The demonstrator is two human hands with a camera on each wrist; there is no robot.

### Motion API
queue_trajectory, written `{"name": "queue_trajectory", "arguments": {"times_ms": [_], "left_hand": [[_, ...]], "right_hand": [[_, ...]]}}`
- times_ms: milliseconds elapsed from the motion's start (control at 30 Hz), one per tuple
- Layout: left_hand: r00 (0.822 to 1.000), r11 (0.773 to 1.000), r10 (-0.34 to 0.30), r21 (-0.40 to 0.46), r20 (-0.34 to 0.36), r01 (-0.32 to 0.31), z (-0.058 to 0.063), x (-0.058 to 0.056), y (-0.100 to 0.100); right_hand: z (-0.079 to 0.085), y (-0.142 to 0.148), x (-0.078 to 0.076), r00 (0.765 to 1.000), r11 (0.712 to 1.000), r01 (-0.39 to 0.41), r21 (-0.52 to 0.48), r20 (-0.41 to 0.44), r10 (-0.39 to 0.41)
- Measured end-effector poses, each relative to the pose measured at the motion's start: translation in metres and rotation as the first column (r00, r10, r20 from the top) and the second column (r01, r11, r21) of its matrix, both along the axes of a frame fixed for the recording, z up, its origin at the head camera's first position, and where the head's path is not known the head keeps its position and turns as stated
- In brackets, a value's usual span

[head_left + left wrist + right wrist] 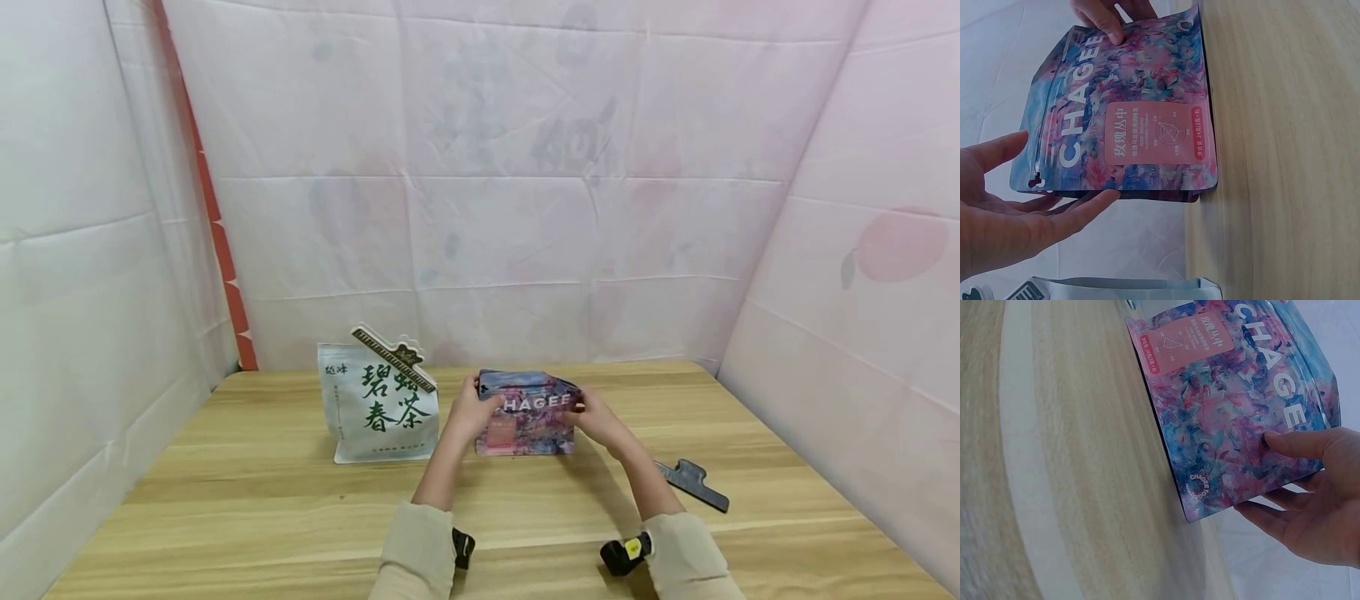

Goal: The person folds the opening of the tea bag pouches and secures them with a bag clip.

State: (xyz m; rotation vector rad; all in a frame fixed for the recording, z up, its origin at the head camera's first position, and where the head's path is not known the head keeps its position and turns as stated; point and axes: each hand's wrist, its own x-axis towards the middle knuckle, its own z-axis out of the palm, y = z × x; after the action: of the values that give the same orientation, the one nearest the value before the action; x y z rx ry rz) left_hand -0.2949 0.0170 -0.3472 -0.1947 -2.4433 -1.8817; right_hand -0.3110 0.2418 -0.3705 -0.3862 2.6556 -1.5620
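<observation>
A pink-and-blue CHAGEE tea bag (525, 429) stands upright on the table, its front towards me. My right hand (1319, 500) grips its right side, thumb on the printed front and fingers behind. At the other side, my left hand (1016, 219) touches the bag's upper corner with spread, fairly straight fingers; some fingertips pass behind the side edge and the thumb reaches the top edge. Left of it stands a white tea bag (348, 417) with green characters. A large clip (397, 360) with a ruler-like edge sits tilted across that bag's upper right corner.
A dark flat clip (697, 485) lies on the wooden table (247, 517) to the right, beyond my right forearm. Pale printed cloth (517, 208) hangs behind the table and along both sides. Each wrist carries a small black camera.
</observation>
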Motion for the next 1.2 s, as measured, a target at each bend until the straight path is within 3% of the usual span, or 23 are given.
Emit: {"name": "queue_trajectory", "arguments": {"times_ms": [700,867,967,1067,1200], "left_hand": [[1.000,0.999,0.020,-0.025,-0.003,-0.021,0.005,0.005,-0.006],[0.998,0.996,0.057,-0.064,0.012,-0.056,0.007,0.005,-0.006],[0.994,0.989,0.106,-0.097,-0.037,-0.110,0.007,0.005,-0.004],[0.979,0.976,0.153,-0.135,-0.137,-0.172,0.007,0.004,-0.001],[0.930,0.934,0.195,-0.229,-0.313,-0.273,0.008,0.004,0.007]], "right_hand": [[-0.001,-0.005,-0.003,0.999,0.999,-0.029,0.027,-0.025,0.030],[0.000,-0.004,-0.003,0.999,0.999,-0.035,0.034,-0.005,0.035],[0.003,-0.001,-0.002,0.999,0.998,-0.032,0.057,-0.004,0.033],[0.006,0.003,-0.001,0.999,0.998,-0.026,0.057,-0.029,0.028],[0.009,0.006,-0.001,0.996,0.999,-0.040,-0.003,-0.085,0.040]]}}
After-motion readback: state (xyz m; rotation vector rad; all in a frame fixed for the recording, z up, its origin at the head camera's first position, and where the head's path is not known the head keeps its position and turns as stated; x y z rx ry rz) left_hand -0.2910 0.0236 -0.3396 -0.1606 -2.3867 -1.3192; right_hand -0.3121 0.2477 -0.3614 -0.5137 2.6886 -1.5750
